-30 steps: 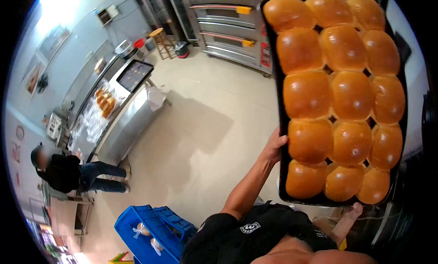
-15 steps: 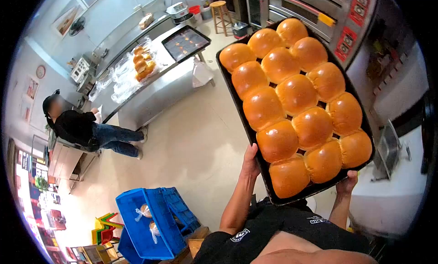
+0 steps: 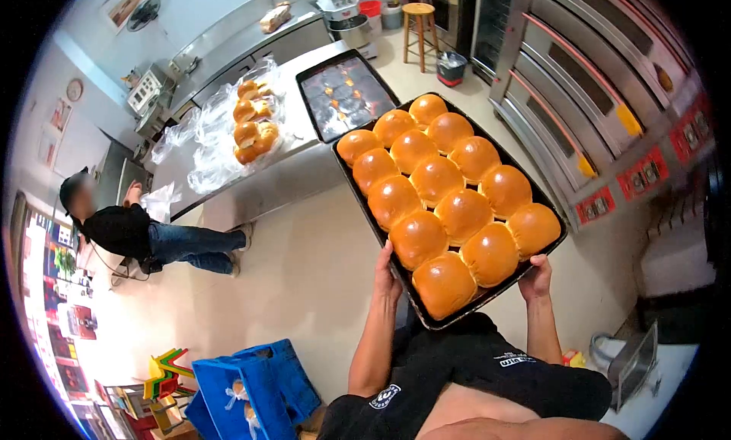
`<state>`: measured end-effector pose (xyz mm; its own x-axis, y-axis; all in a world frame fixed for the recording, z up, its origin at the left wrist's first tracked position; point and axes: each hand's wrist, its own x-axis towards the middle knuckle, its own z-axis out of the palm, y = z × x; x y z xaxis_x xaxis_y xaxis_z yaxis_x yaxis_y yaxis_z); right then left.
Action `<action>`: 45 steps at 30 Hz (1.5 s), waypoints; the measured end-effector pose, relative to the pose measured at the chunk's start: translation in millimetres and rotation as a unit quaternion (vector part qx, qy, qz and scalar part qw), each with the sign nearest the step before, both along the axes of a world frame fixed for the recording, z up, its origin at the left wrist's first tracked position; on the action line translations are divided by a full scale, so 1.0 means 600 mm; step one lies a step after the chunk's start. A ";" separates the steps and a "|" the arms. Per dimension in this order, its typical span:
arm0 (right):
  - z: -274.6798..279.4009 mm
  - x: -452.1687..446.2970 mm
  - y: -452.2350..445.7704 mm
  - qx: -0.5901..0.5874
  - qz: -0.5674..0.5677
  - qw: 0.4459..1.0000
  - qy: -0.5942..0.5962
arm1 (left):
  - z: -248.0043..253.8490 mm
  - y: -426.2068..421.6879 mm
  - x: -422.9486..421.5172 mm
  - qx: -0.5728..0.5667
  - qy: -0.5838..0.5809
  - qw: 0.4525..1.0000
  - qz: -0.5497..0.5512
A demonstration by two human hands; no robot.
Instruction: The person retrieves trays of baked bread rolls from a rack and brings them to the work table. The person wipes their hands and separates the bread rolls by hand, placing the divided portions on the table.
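A black baking tray (image 3: pixel 364 215) full of glossy golden buns (image 3: pixel 437 180) is held out in front of me at waist height. My left hand (image 3: pixel 387 276) grips its left edge, thumb up at the side and the other fingers partly hidden beneath. On the near right corner, my right hand (image 3: pixel 536 278) is closed, its fingers under the tray. The buns sit in rows, pressed against each other. Beyond the tray's far end, a second dark tray (image 3: pixel 344 95) with scraps on it rests on the metal worktable (image 3: pixel 304 168).
Bread in clear plastic bags (image 3: pixel 251 124) lies on the worktable. A person in black (image 3: pixel 126 231) stands at left. Blue crates (image 3: pixel 251 387) are at lower left, a wooden stool (image 3: pixel 419 33) and bin (image 3: pixel 451 68) at the back, a deck oven (image 3: pixel 579 90) at right.
The tray of buns has come nearer to the worktable as my view turned and moved forward. Both hands still hold it. The other person's arm has lifted slightly.
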<state>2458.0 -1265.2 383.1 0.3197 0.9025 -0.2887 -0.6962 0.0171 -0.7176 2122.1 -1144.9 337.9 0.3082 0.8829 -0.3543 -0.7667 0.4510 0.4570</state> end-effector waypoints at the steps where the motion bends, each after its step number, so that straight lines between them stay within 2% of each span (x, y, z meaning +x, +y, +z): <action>1: -0.003 -0.010 0.052 -0.013 0.002 1.000 0.001 | -0.017 0.048 -0.010 -0.001 -0.012 1.000 0.005; 6: -0.053 -0.100 0.362 -0.009 0.037 0.999 0.017 | -0.065 0.359 -0.100 0.017 -0.017 1.000 0.005; 10: -0.102 -0.164 0.623 -0.019 0.010 1.000 -0.007 | -0.098 0.638 -0.141 0.020 0.006 0.999 0.047; 12: -0.149 -0.153 0.738 -0.053 -0.003 0.999 -0.008 | -0.113 0.767 -0.178 -0.004 -0.059 0.998 0.017; 14: -0.053 -0.241 0.861 -0.048 0.027 0.998 0.016 | -0.106 0.867 -0.206 0.013 -0.087 0.996 0.022; 17: -0.114 -0.240 0.995 -0.066 0.046 0.996 0.028 | -0.111 1.000 -0.240 -0.011 -0.087 0.996 0.001; 20: -0.138 -0.266 1.095 -0.086 0.099 0.990 0.059 | -0.152 1.102 -0.289 -0.049 0.116 0.992 0.002; 21: -0.168 -0.263 1.109 -0.084 0.130 0.987 0.052 | -0.200 1.128 -0.324 0.032 0.368 0.929 -0.016; 22: -0.178 -0.265 1.123 -0.115 0.157 0.980 0.050 | -0.241 1.149 -0.352 0.113 0.590 0.798 -0.036; 23: -0.180 -0.265 1.131 -0.148 0.186 0.970 0.050 | -0.228 1.145 -0.360 0.087 0.612 0.785 0.049; 24: -0.191 -0.274 1.152 -0.181 0.218 0.958 0.051 | -0.243 1.153 -0.398 0.026 0.616 0.785 0.053; 26: -0.217 -0.248 1.165 -0.231 0.304 0.924 0.026 | -0.261 1.128 -0.424 -0.005 0.732 0.681 0.025; 28: -0.220 -0.221 1.188 -0.275 0.423 0.863 -0.020 | -0.277 1.086 -0.415 0.052 0.781 0.623 0.010; 29: -0.229 -0.208 1.193 -0.325 0.461 0.822 -0.079 | -0.275 1.065 -0.404 0.079 0.802 0.592 -0.006; 32: -0.151 -0.161 1.244 -0.215 0.628 0.740 -0.107 | -0.249 1.062 -0.346 0.116 0.861 0.494 0.024; 34: -0.092 -0.145 1.272 -0.187 0.593 0.771 -0.141 | -0.295 1.065 -0.359 0.131 0.864 0.484 0.048; 35: -0.105 -0.119 1.281 -0.203 0.554 0.791 -0.163 | -0.319 1.069 -0.373 0.123 0.857 0.498 0.050; 36: -0.101 -0.103 1.287 -0.226 0.506 0.797 -0.243 | -0.333 1.056 -0.381 0.113 0.849 0.514 0.045; 37: -0.098 -0.091 1.297 -0.227 0.472 0.811 -0.260 | -0.316 1.047 -0.381 0.105 0.832 0.540 0.070; 39: -0.075 -0.078 1.320 -0.162 0.486 0.826 -0.235 | -0.286 1.050 -0.386 0.088 0.789 0.594 0.129; 41: -0.034 -0.134 1.327 -0.072 0.459 0.866 -0.186 | -0.196 1.025 -0.366 0.030 0.664 0.733 0.143; 42: -0.042 -0.168 1.334 -0.061 0.489 0.851 -0.181 | -0.139 1.016 -0.343 -0.002 0.593 0.791 0.149; 44: -0.051 -0.274 1.342 -0.061 0.527 0.833 -0.158 | -0.027 0.995 -0.289 0.039 0.518 0.848 0.100; 45: -0.085 -0.337 1.333 -0.039 0.518 0.849 -0.096 | 0.006 0.987 -0.261 0.062 0.476 0.874 0.078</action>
<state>2255.8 -465.5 332.0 -0.5854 0.7097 -0.3920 -0.1790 -0.5846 -0.7913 1965.8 -552.8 341.4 -0.2021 0.9374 -0.2836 -0.0603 0.2772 0.9589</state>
